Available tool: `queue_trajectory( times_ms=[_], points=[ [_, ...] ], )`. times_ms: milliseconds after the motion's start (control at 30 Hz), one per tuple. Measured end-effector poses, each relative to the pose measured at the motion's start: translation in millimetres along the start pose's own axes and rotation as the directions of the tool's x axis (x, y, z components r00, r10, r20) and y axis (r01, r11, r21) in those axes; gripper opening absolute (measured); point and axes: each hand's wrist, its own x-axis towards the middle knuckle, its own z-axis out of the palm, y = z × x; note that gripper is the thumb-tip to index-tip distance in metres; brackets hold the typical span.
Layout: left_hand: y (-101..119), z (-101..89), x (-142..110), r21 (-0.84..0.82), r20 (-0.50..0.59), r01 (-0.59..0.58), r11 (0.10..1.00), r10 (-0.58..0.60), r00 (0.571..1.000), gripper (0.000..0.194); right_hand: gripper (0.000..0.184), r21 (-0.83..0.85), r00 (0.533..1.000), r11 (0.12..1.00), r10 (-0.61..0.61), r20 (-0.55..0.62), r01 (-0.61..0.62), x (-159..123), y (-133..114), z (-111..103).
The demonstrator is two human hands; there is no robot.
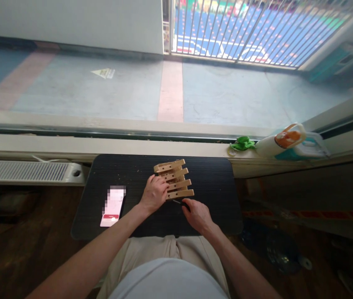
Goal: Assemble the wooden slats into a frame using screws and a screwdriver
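A small slatted wooden piece [179, 184] lies on the black table [215, 174]. Its several pale bars have dark holes, and their right ends stick out in a staggered row. My left hand [155, 192] is closed over its left side, with the fingers curled on the bars and covering part of them. My right hand [197, 215] is closed around the dark handle of a thin metal-shafted tool, like a screwdriver [177, 201]. The shaft points left, close to the bar nearest me. Whether its tip touches the wood I cannot tell.
A phone with a lit screen [113, 207] lies on the table's left side. Small crumbs dot the tabletop. Along the windowsill stand a green cloth [243, 143] and a white bottle [270, 144]. A radiator [27, 171] is at the left, and a clear plastic bottle [284, 251] is on the floor.
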Motion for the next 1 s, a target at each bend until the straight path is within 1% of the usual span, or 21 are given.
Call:
queue_trajectory(
  times_ms=[67,100,200,300,400,567,667,833,933,1000],
  points=[
    [-5.4,-1.1,-16.6,0.001,-0.078,0.108,0.994,-0.107,0.991,0.021,0.028,-0.006,1.0,1.0,-0.015,-0.011,0.015,1.0,-2.9,-0.9],
    [-8.1,0.5,-24.9,-0.001,-0.095,0.147,0.989,-0.147,0.985,0.021,0.028,-0.011,1.0,1.0,-0.022,-0.014,0.022,1.3,-4.1,-1.2],
    [-14.4,9.5,-45.4,-0.006,-0.104,0.223,0.975,-0.222,0.969,0.022,0.028,-0.03,0.999,0.999,-0.03,-0.013,0.03,2.0,-7.4,-1.7],
    [-15.9,17.3,-55.3,-0.018,-0.101,0.265,0.964,-0.265,0.959,0.024,0.028,-0.052,1.0,0.998,-0.025,-0.004,0.024,2.6,-10.5,-1.8],
    [-14.8,20.2,-56.3,-0.026,-0.089,0.277,0.96,-0.278,0.956,0.025,0.028,-0.07,1.0,0.997,-0.013,0.001,0.013,4.1,-13.1,-1.5],
    [-15.5,21.1,-50.9,-0.018,-0.041,0.262,0.965,-0.262,0.964,0.03,0.028,-0.076,1.0,0.997,-0.014,-0.001,0.014,6.8,-15.6,-1.4],
    [-17.2,22.0,-48.1,0.007,0.008,0.294,0.956,-0.294,0.956,0.029,0.027,-0.092,1.0,0.996,-0.022,0.003,0.022,7.8,-17.0,-1.7],
    [-16.6,28.8,-45.8,0.075,0.144,0.347,0.935,-0.354,0.924,0.025,0.024,-0.137,0.997,0.989,-0.062,-0.04,0.056,10.2,-21.0,-3.6],
    [-15.5,37.8,-43.8,0.081,0.165,0.398,0.914,-0.406,0.899,0.026,0.022,-0.193,0.996,0.979,-0.07,-0.05,0.059,13.4,-24.1,-7.3],
    [-15.1,44.2,-41.8,0.046,0.194,0.459,0.887,-0.459,0.867,0.029,0.021,-0.231,0.997,0.971,-0.076,-0.031,0.066,15.8,-26.2,-10.7]
  ],
)
